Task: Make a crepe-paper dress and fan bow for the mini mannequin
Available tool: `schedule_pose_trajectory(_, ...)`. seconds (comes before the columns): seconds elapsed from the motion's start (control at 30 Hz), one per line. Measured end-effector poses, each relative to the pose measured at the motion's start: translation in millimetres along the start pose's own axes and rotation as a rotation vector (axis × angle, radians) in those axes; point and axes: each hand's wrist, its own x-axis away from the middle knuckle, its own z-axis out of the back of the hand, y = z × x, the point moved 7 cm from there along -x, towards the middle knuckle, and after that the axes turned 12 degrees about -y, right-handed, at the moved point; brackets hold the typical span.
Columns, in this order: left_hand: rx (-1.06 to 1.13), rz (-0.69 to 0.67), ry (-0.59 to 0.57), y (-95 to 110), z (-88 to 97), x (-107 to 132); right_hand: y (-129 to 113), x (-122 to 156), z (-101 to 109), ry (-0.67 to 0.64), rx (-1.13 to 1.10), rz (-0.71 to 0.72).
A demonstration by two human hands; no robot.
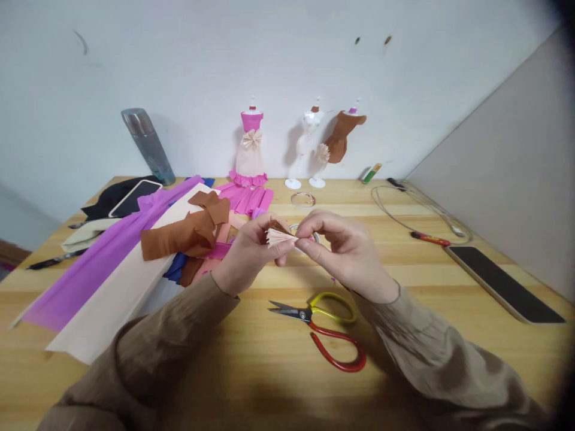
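Note:
My left hand [251, 251] and my right hand [344, 248] meet above the middle of the wooden table [449, 311]. Both pinch a small pleated fan of beige crepe paper [279, 237], with a bit of brown paper behind it. The left fingers grip the fan's wide end; the right fingertips squeeze its narrow end. Scissors [321, 326] with one yellow and one red handle lie on the table just below my wrists, blades pointing left. A roll of thin tape or wire [303, 199] lies behind my hands.
Purple, beige, brown and blue crepe sheets [117, 263] pile up at left, with a phone [135, 197] and grey bottle [148, 146] behind. Three small mannequins [251, 149] in paper dresses stand by the wall. A phone [503, 282], cable and red-handled tool [429, 239] lie at right.

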Motion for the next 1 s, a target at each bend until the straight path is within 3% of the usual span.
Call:
schedule_pose_trajectory(0.4,0.3,0.119,0.03,-19.2,0.6,-0.7,-20.3,4.5,-4.5,0.169,0.301,0.15)
schedule_pose_trajectory(0.6,0.335,0.18,-0.022,-25.5,-5.4,-0.7,-19.9,9.8,-3.3,0.279,0.397,0.198)
schedule_pose_trajectory(0.73,0.308,0.226,-0.06,-28.5,-10.6,-0.6,-13.0,10.8,1.9,0.32,0.385,0.141)
schedule_pose_trajectory(1.0,0.186,0.149,0.172,-23.5,1.2,4.2,-9.6,8.3,-6.3,0.247,0.381,0.122)
